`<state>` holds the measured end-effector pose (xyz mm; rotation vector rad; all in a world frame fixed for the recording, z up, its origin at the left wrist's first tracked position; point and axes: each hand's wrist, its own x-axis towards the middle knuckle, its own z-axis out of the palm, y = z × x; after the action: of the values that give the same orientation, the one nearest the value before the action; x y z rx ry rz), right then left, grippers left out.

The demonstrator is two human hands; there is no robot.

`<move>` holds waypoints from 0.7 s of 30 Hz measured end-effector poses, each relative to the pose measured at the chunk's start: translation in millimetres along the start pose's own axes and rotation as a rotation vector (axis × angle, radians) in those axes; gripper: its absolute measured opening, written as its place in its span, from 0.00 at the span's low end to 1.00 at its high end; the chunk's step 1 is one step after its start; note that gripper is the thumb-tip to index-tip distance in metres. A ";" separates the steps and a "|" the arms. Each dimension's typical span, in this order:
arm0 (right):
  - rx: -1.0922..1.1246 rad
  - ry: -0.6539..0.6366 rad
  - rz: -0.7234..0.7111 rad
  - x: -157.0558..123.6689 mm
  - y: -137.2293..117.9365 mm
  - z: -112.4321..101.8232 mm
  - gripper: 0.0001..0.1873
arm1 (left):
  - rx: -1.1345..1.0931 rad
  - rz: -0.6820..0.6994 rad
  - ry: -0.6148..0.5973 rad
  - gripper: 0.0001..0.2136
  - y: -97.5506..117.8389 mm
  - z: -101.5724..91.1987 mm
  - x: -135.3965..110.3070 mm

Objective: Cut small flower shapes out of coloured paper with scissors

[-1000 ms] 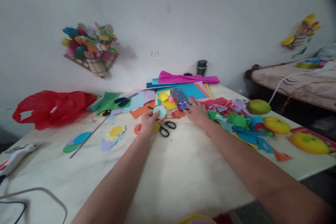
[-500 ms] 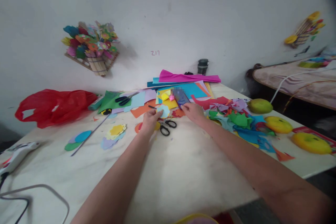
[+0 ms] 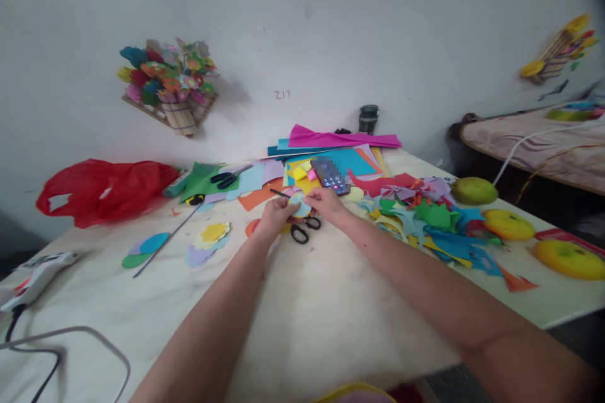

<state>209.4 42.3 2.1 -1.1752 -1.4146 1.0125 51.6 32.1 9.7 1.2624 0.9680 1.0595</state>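
My left hand (image 3: 273, 215) and my right hand (image 3: 327, 204) meet over the middle of the table, both pinching a small light-blue paper disc (image 3: 301, 205) between them. Black-handled scissors (image 3: 302, 228) lie on the table just below the disc. A phone (image 3: 331, 176) rests on the coloured paper sheets right behind my right hand. An orange paper piece (image 3: 249, 228) shows under my left hand.
Stacked coloured paper sheets (image 3: 340, 151) lie at the back; paper scraps (image 3: 425, 220) spread to the right with a mango (image 3: 474, 191) and yellow fruit (image 3: 508, 224). Second scissors (image 3: 224, 179), red plastic bag (image 3: 101, 189), paper flowers (image 3: 208, 240), glue gun (image 3: 38, 267) sit left.
My right hand left the phone and came left to the blue disc, which both hands now hold. The phone lies free on the papers.
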 end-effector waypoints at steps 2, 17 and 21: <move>-0.052 0.048 -0.038 0.1 6.0 0.5 0.08 | -0.006 -0.014 0.012 0.21 -1.8 2.1 0.6; -0.611 0.199 -0.211 -5.3 8.4 -15.3 0.12 | -0.050 0.035 0.038 0.22 -8.4 5.4 4.1; -0.967 0.387 -0.145 -3.8 1.2 -54.3 0.19 | -0.048 0.050 0.081 0.22 -6.1 7.1 5.2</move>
<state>263.4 39.1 8.7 -1.7836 -1.6633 -0.0839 60.3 35.3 4.2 1.2180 0.9705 1.1740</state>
